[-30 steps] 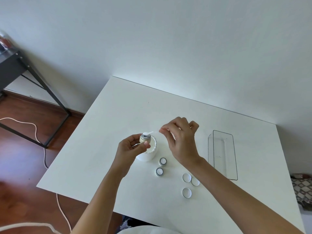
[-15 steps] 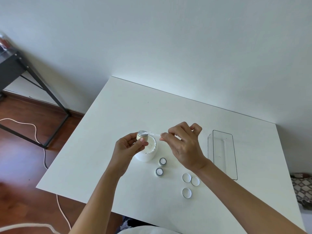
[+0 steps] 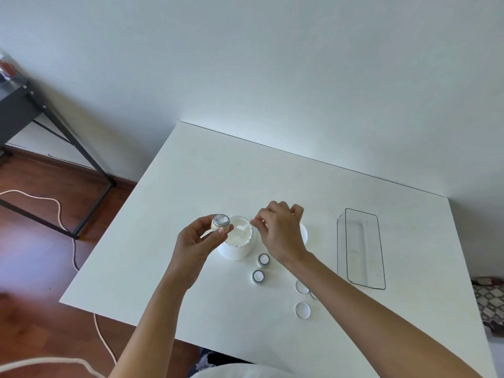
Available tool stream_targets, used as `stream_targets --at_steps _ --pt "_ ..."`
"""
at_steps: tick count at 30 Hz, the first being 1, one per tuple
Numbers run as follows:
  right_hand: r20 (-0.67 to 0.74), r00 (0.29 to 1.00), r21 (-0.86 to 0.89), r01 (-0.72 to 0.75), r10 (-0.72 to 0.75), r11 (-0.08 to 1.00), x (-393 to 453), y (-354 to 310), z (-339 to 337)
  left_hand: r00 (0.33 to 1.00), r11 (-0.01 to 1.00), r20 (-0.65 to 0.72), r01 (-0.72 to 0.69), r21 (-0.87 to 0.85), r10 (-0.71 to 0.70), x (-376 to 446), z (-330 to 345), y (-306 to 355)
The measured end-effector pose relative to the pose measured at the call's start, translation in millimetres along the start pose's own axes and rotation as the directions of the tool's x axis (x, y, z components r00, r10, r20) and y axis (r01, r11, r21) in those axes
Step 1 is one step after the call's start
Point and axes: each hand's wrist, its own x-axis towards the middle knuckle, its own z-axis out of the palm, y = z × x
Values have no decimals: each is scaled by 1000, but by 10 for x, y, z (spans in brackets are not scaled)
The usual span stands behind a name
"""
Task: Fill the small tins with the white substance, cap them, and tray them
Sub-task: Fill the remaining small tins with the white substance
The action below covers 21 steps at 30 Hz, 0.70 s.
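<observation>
Head view looks down on a white table (image 3: 191, 186) set against a pale wall. Left hand (image 3: 197, 240) is raised above the table, thumb and fingers curled round a small tin (image 3: 220, 222); the tin's open mouth tips up and toward the camera, its short axis leaning a little to the right, and white fill shows inside its grey rim. Just right of it, and partly behind that hand, stands a white jar (image 3: 237, 242), upright, mouth up, white substance smeared round its rim. Right hand (image 3: 282, 233) hangs over the jar's right edge with fingers curled and fingertips pinched together near the jar mouth; it seems to hold a thin white tool, though the thing is too small and pale to make out for sure.

Two more tins stand upright on the table just in front of the jar: one (image 3: 263, 260) nearer the right wrist, the other (image 3: 258, 276) just nearer the camera, both with mouths up. Loose caps lie flat farther right: one (image 3: 302, 310) in plain sight, another (image 3: 301, 286) partly hidden by the right forearm.

A clear tray (image 3: 380, 268) lies well to the right, long axis running away from the camera.

A black stand (image 3: 68, 137) and a pale cord (image 3: 58, 211) are on the wooden floor to the left.
</observation>
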Motion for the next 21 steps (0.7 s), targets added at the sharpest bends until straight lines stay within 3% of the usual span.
stream_targets --at_steps 5,7,9,12,17,21 --pt "223 969 -135 135 -103 982 103 -9 185 997 996 -77 -2 -89 -5 12 41 -28" --pt "267 960 -138 126 -86 982 103 9 205 997 997 -77 -12 -76 6 10 53 -35" --pt "243 970 -114 20 8 993 95 42 179 997 998 -83 -6 -56 1 18 52 -49" --pt "195 949 24 -258 249 966 100 113 87 995 1000 -95 1 -8 -2 30 23 -75" --pt "312 786 216 -606 534 765 133 214 -101 996 996 -86 -13 92 21 17 -10 -91" --pt "453 690 403 -723 565 560 137 281 -269 995 987 -92 -20 158 35 22 29 -103"
